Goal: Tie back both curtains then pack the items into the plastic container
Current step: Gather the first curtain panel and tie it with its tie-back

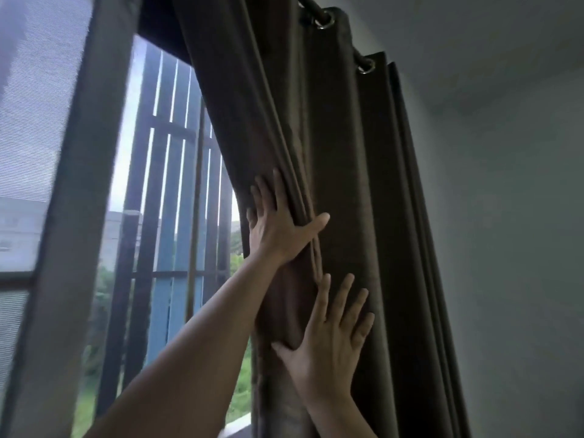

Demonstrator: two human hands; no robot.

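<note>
A dark brown curtain (344, 172) hangs in folds from metal eyelets on a rod (311, 6) at the right side of the window. My left hand (278, 226) lies flat against the curtain's left folds, fingers spread and thumb pointing right across a fold. My right hand (331, 339) presses flat on the fabric lower down, fingers spread upward. Neither hand grips the cloth. No tie-back, other curtain, or plastic container is in view.
A grey window frame post (72, 216) stands at the left with a mesh screen (34, 90) beside it. Dark bars (177, 197) run outside the glass, with greenery below. A plain grey wall (505, 216) fills the right side.
</note>
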